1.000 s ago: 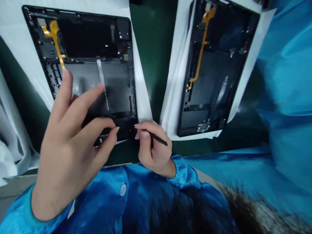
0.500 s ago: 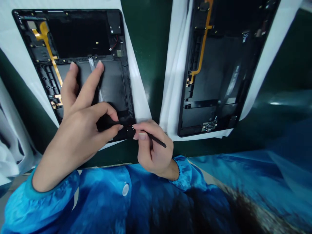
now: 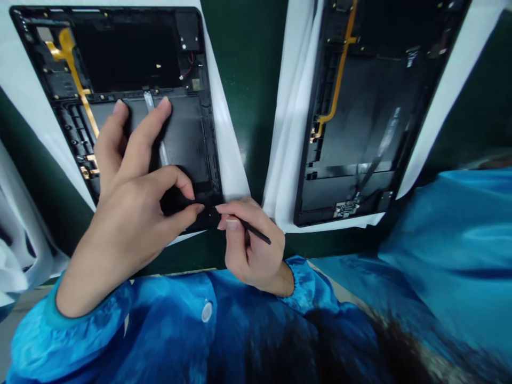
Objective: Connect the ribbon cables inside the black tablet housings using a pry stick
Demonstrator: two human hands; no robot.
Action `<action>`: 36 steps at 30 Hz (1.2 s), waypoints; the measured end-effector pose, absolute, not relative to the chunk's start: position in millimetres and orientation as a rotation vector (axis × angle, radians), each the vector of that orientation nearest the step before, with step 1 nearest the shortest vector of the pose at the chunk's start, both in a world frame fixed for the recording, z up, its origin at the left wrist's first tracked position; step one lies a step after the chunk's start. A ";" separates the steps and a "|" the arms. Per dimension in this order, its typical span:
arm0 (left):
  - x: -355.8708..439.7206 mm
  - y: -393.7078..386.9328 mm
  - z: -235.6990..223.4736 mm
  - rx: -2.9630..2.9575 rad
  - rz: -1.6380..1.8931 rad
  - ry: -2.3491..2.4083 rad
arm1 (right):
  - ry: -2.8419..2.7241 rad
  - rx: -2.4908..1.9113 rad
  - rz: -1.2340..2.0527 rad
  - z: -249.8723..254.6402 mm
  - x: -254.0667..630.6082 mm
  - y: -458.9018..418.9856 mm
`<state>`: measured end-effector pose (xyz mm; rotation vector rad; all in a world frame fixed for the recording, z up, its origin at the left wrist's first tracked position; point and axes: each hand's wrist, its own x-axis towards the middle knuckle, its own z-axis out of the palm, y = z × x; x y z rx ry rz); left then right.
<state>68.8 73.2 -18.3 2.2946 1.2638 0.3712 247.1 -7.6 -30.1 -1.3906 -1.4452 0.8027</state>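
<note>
An opened black tablet chassis (image 3: 188, 122) with an orange flex cable (image 3: 72, 64) lies on a white sheet at the left. My left hand (image 3: 128, 197) rests on its lower part, two fingers stretched flat across the dark plate, while thumb and another finger pinch at the bottom edge. My right hand (image 3: 248, 245) is closed on a thin black tool (image 3: 256, 233); its hidden tip points at the chassis's lower right corner, close to my left fingertips. What the left pinch holds is too small to make out.
A second opened tablet chassis (image 3: 360, 117) with its own orange flex lies on white sheets (image 3: 288, 133) at the right. A dark green mat (image 3: 244, 69) shows between them. A blue sleeve (image 3: 460, 240) fills the right side, and crumpled white material (image 3: 16, 250) sits at the far left.
My left hand came down onto the left chassis, and its thumb and finger closed into a pinch beside the tool tip. The right hand stayed almost still. The view shifted slightly.
</note>
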 end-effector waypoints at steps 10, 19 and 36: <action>71.5 72.0 -21.0 2.275 0.429 1.288 | -1.467 -1.412 0.781 -29.7 244.8 -5.9; 70.3 72.8 -23.8 2.275 0.462 1.261 | -1.451 -1.466 0.783 -28.3 243.6 -7.9; 72.9 72.8 -25.2 2.251 0.476 1.280 | -1.434 -1.420 0.771 -28.1 243.6 -7.1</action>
